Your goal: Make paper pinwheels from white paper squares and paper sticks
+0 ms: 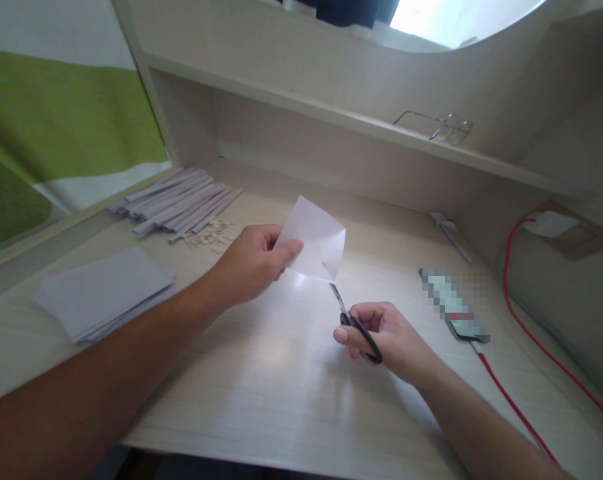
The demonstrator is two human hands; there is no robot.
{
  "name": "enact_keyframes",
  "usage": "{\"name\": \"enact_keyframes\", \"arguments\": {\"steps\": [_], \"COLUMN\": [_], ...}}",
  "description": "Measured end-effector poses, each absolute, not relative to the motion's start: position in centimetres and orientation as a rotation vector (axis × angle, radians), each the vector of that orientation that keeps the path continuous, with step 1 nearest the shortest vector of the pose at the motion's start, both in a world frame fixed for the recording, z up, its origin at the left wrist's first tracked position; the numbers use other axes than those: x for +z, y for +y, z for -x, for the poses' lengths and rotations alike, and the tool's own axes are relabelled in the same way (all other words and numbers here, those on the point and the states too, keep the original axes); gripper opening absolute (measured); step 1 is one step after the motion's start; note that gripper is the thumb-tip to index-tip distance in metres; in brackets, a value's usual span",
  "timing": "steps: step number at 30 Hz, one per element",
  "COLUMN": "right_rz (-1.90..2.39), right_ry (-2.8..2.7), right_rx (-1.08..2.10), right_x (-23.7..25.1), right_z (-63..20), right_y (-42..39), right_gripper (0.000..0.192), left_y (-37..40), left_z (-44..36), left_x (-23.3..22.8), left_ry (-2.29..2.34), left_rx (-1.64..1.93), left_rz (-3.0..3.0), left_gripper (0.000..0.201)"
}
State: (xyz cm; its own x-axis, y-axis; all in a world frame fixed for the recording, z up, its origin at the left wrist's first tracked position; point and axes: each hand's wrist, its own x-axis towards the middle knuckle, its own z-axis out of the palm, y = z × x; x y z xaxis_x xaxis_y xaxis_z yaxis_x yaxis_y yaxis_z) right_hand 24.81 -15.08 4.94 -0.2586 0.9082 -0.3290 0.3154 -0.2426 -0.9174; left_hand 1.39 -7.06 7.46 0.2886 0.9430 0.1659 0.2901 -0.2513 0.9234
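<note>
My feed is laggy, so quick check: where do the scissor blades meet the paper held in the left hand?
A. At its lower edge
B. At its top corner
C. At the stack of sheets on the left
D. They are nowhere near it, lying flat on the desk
A: the scissors in the right hand point up, blade tips at the lower edge of the paper that the left hand holds above the desk.
</note>
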Motion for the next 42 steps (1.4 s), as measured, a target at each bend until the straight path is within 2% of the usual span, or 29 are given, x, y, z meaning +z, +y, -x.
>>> {"name": "enact_keyframes", "arguments": {"steps": [15,42], "right_rz": [1.501,1.518], "right_ry": [-1.48,-1.517], "right_rx": [1.554,1.532], "right_x": [4.84,4.69], "right_z": [-25.29,-25.16], "right_y": [-14.93,-15.02], "right_gripper": [0.045,0.048], "left_y": [-6.96,-7.31], "left_z": [-1.44,-1.92], "left_x": [7.42,7.02], "left_ry": [1.132,0.993], "left_rx": [1.019,0.871], "left_rz": [-1.761,-1.7], "left_gripper": [0.033,0.03]}}
